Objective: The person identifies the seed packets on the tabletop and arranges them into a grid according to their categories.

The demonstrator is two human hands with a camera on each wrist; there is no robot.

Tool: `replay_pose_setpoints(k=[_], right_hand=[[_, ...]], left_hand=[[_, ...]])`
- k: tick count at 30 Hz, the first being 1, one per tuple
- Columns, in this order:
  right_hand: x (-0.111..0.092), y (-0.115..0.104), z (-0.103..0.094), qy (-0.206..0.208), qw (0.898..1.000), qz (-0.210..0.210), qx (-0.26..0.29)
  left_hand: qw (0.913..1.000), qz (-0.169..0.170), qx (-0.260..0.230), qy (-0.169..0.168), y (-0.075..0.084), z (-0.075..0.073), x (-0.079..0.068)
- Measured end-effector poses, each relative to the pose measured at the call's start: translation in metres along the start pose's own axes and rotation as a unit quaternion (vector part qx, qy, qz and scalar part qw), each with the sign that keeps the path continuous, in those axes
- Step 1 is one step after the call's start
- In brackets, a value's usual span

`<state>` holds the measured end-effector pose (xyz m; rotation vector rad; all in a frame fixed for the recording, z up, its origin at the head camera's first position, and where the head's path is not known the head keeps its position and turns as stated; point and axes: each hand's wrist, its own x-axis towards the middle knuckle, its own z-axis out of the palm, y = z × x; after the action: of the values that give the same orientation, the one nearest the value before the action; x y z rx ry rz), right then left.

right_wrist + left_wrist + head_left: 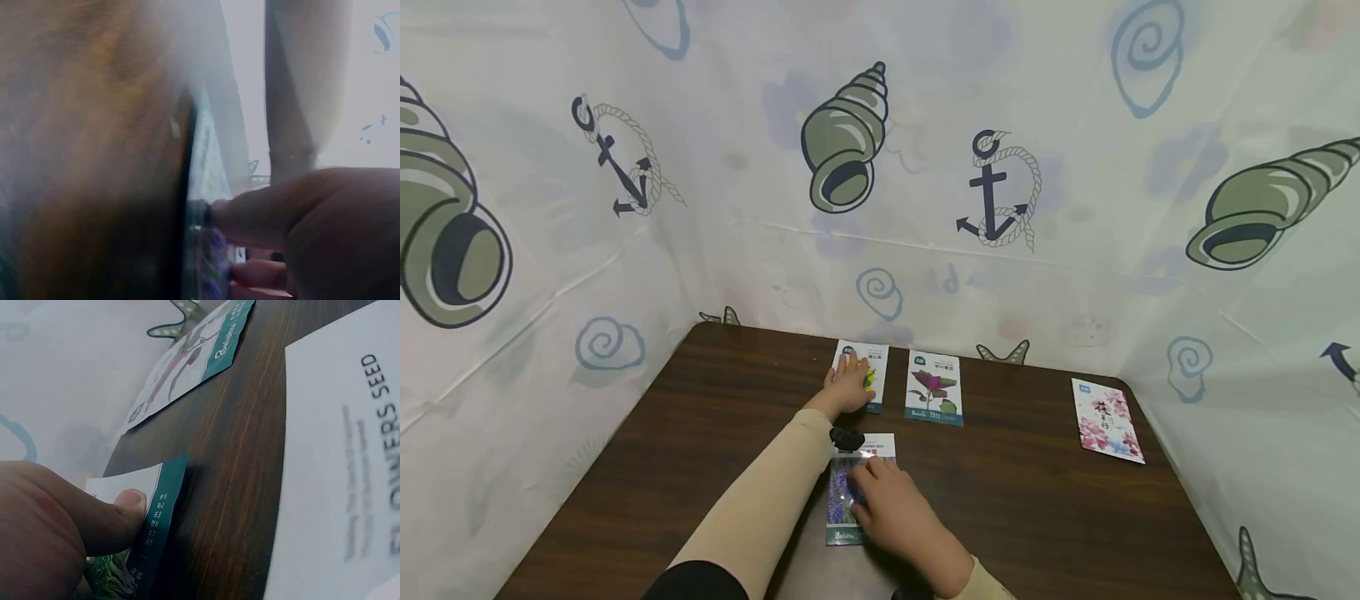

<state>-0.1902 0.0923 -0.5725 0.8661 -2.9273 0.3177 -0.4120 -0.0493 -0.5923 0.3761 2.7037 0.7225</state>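
Observation:
My left hand (847,390) rests on a seed packet (874,354) with a yellow flower picture, at the table's far edge. Its fingers look straight in the head view, and the thumb lies flat on the packet's face in the left wrist view. Nearer to me, my right hand (898,507) is over a seed packet with purple flowers (838,500). Thumb and fingertips touch that packet's face with a gap between them; the right wrist view is blurred. The white top of a packet marked FLOWERS SEED (331,456) shows large in the left wrist view.
A packet with a magenta flower (934,387) lies right of the yellow-flower one. Farther right, a pink blossom packet (1108,421) lies near the edge of the dark wooden table (1015,500). A printed curtain (925,275) hangs close behind the table and along both sides.

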Motion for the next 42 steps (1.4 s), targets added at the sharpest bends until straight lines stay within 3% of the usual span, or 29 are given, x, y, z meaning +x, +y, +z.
replay_pose_setpoints(k=[5,11,19,26,32,42], right_hand=[[0.002,0.002,-0.003,-0.025,0.999,-0.021,0.038],[-0.001,0.008,-0.005,-0.035,0.995,-0.015,0.087],[-0.002,0.012,0.002,-0.009,0.997,-0.014,0.078],[-0.002,0.014,0.001,-0.018,0.997,-0.009,0.074],[-0.002,0.015,-0.002,-0.031,0.995,-0.008,0.099],[-0.001,0.016,-0.006,-0.029,0.994,-0.021,0.106]], left_hand=[[0.9998,-0.015,0.015,0.005,-0.006,-0.001,0.001],[0.9999,-0.001,0.016,-0.003,-0.005,0.001,0.007],[0.9994,-0.016,0.031,-0.001,-0.003,0.003,0.010],[0.9999,-0.008,0.009,-0.009,0.002,-0.001,0.003],[0.9999,0.007,-0.008,0.007,0.008,-0.005,-0.004],[0.9999,0.004,0.009,0.006,0.007,-0.006,-0.008]])
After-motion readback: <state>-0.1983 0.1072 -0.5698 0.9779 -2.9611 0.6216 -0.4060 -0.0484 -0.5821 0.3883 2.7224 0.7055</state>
